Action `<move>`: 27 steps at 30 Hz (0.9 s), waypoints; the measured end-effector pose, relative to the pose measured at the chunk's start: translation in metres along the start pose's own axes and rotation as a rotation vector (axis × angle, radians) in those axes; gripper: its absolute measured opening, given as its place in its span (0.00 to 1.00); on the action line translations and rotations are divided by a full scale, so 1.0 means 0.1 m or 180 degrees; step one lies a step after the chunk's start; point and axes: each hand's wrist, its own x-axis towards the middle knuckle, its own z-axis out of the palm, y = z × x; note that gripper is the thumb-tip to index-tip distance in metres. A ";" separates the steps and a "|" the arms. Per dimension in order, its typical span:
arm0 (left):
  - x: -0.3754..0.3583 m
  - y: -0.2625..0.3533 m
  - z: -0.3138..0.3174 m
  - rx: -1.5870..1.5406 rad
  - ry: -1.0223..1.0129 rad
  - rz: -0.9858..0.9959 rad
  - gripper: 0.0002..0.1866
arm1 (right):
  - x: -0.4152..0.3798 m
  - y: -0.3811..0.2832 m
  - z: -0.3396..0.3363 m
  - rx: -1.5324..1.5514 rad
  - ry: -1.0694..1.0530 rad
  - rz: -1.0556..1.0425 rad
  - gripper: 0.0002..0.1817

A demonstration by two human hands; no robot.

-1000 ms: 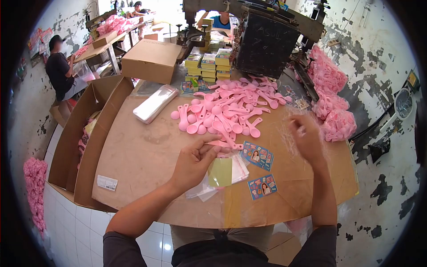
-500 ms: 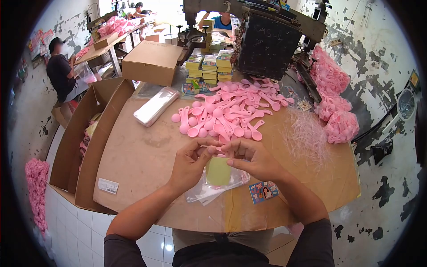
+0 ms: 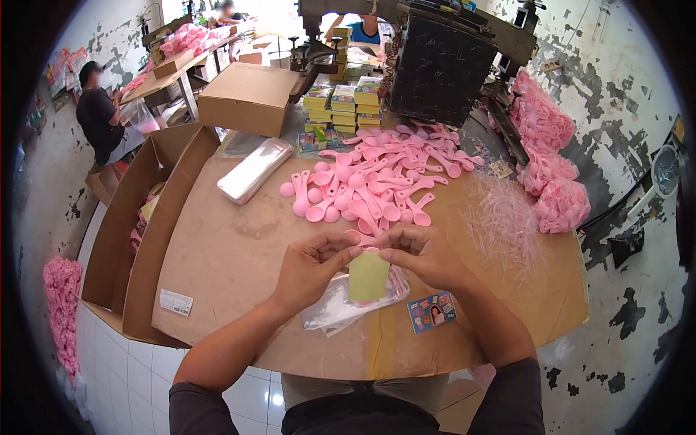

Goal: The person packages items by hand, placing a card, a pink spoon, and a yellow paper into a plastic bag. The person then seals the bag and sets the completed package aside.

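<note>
Between my hands, a yellow-green card (image 3: 369, 279) hangs upright, with a bit of pink showing at its top and bottom edges. My left hand (image 3: 317, 262) pinches its upper left corner between thumb and fingers. At the upper right corner, my right hand (image 3: 419, 255) pinches it the same way. Under the card lie clear plastic bags (image 3: 335, 308) on the cardboard-covered table (image 3: 239, 275). A printed picture card (image 3: 432, 312) rests near my right wrist. Just beyond my fingertips spreads a heap of pink measuring spoons (image 3: 377, 190).
A stack of clear plastic sleeves (image 3: 255, 170) lies at the left, beside a long open carton (image 3: 163, 239). Bundled cards (image 3: 343, 101) and a closed box (image 3: 246, 98) stand behind the heap. Plastic strips (image 3: 504, 221) and bagged pink items (image 3: 562, 206) are right. A person (image 3: 98, 116) sits far left.
The yellow-green card has shifted slightly right and now faces me more squarely. My right thumb has gone from the card's face up to its top corner, and my hands are a little farther apart.
</note>
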 end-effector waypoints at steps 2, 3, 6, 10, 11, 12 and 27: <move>0.01 -0.02 -0.02 -0.0026 -0.0014 -0.0003 0.12 | 0.00 0.00 -0.02 0.0002 0.0028 -0.0037 0.13; 0.01 -0.04 -0.03 -0.0085 -0.0040 0.0021 0.12 | 0.00 -0.01 -0.03 0.0004 0.0044 -0.0053 0.12; 0.03 -0.06 -0.03 -0.0083 -0.0012 0.0141 0.10 | 0.00 -0.03 -0.04 0.0073 0.0104 -0.0008 0.10; 0.03 -0.07 -0.03 0.0088 -0.0001 0.0296 0.10 | 0.00 -0.03 -0.06 0.0111 0.0136 0.0033 0.11; 0.03 -0.06 -0.02 0.0069 0.0020 0.0317 0.10 | 0.00 -0.02 -0.06 0.0124 0.0129 0.0051 0.11; 0.02 -0.02 -0.01 0.0052 0.0040 0.0345 0.10 | 0.00 -0.03 -0.07 0.0135 0.0121 0.0062 0.11; 0.06 -0.08 -0.18 0.0708 -0.0280 0.0609 0.12 | 0.02 0.03 -0.17 -0.0231 0.0030 -0.0254 0.09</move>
